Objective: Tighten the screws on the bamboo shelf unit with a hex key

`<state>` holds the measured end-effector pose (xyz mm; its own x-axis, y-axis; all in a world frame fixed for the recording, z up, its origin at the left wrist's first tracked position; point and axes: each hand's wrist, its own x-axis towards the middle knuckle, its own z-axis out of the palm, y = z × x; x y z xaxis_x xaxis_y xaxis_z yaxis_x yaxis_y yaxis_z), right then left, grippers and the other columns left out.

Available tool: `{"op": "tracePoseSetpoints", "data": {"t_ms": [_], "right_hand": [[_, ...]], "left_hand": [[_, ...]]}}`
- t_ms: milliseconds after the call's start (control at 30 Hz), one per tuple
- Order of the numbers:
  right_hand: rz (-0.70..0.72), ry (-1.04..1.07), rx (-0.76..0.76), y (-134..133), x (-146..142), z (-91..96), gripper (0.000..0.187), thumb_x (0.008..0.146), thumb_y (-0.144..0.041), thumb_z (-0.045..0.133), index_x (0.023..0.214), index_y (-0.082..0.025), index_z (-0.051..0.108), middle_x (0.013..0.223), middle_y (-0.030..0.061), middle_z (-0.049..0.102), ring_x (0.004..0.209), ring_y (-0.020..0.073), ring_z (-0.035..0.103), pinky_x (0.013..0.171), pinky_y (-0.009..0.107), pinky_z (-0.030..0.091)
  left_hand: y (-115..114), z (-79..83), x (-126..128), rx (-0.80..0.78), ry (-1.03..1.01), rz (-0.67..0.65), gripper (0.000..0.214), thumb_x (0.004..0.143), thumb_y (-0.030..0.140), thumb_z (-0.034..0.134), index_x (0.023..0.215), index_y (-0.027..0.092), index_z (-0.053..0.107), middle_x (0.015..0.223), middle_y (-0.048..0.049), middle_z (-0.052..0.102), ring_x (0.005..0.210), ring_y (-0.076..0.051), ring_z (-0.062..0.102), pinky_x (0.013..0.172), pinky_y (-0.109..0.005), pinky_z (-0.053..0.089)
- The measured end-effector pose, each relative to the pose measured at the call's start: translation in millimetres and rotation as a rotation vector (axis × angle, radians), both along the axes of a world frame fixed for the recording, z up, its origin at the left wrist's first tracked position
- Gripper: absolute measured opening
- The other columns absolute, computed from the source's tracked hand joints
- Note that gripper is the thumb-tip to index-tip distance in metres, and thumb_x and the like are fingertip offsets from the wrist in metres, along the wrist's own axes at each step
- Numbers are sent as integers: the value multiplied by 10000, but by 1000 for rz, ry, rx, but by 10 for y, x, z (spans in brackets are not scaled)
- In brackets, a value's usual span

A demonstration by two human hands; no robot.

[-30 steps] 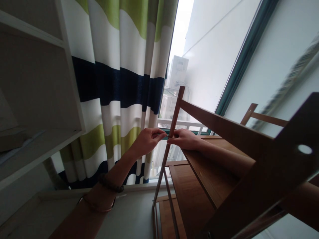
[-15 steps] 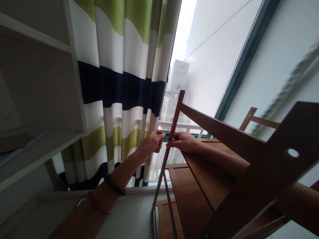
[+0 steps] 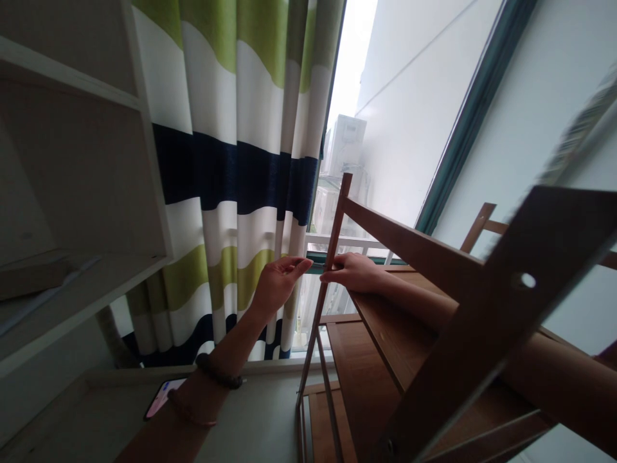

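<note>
A brown wooden folding shelf rack (image 3: 366, 360) stands on the right, its slim upright post (image 3: 334, 239) tilted near the window. My right hand (image 3: 354, 270) reaches between its boards, fingers closed round this post. Just left of it, my left hand (image 3: 279, 283) pinches a thin metal rod (image 3: 318, 263) between thumb and fingertips. The rod points at the post at the height of my right fingers; it is too small to tell its exact kind. Whether its tip sits in a hole, I cannot see.
A striped curtain (image 3: 216, 170) hangs behind my left hand, beside the window (image 3: 409, 96). White shelving (image 3: 149, 161) stands at the left. Under my left forearm a lit phone (image 3: 161, 397) lies on a pale surface (image 3: 255, 418). A broad wooden rail (image 3: 482, 321) crosses close in front of my right arm.
My left hand has drawn back slightly left from the post, and its fingers have straightened into a pinch. My right hand stays on the post. More of the phone shows.
</note>
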<state>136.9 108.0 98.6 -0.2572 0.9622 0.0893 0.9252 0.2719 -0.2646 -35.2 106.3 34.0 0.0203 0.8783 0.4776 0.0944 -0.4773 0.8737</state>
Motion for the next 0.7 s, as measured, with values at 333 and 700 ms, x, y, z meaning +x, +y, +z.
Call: {"op": "tracePoseSetpoints", "data": {"t_ms": [333,700], "right_hand": [[-10,2,18,-38,-35,22,344,710,-517,598,712,-176,637,623,3,529,572,124,463,498,238,303],[14,-18,1,-21,-9,14,372,719,-532,570,880,-214,678,757,25,598,681,176,533,573,270,349]], "left_hand": [[-2,-134,150,130,-20,168,279,686,408,659,862,194,694,757,-26,699,550,-129,582,544,-255,481],[-16,-111,28,-44,-441,-12,319,643,376,703,864,147,700,829,-69,699,668,-136,616,684,-307,518]]}}
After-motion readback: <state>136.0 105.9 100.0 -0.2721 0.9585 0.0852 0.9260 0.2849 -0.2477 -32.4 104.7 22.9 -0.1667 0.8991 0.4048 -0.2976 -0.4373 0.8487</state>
